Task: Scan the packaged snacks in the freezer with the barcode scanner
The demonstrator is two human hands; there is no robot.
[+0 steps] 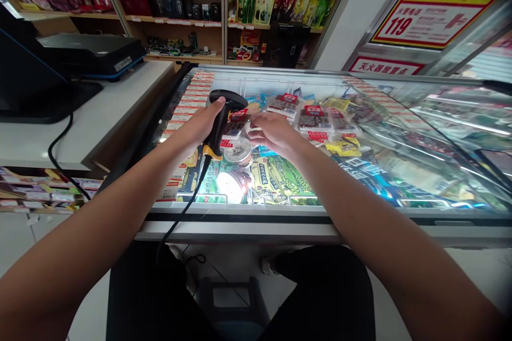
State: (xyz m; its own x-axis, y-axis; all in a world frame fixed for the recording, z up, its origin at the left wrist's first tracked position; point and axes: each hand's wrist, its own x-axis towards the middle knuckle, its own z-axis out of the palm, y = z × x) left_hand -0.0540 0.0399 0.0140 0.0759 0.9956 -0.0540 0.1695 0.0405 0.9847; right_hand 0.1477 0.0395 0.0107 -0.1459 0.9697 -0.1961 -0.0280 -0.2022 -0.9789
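My left hand (202, 123) is closed round the grip of a black barcode scanner (224, 117) with a yellow collar, its head held over a chest freezer (304, 218). Its black cable (182, 213) hangs down the freezer's front. My right hand (274, 132) reaches out over the freezer just right of the scanner, fingers curled toward a small pale item (251, 129) that I cannot make out. Below the hands lie two round lidded tubs (237, 153) and packets with red labels (313, 117).
A white counter (100, 117) at the left carries a black monitor base and a black flat device (92, 53). Wooden shelves (180, 21) of packaged goods stand behind. A red and yellow sign (432, 5) hangs at the upper right. A dark stool (232, 303) is below me.
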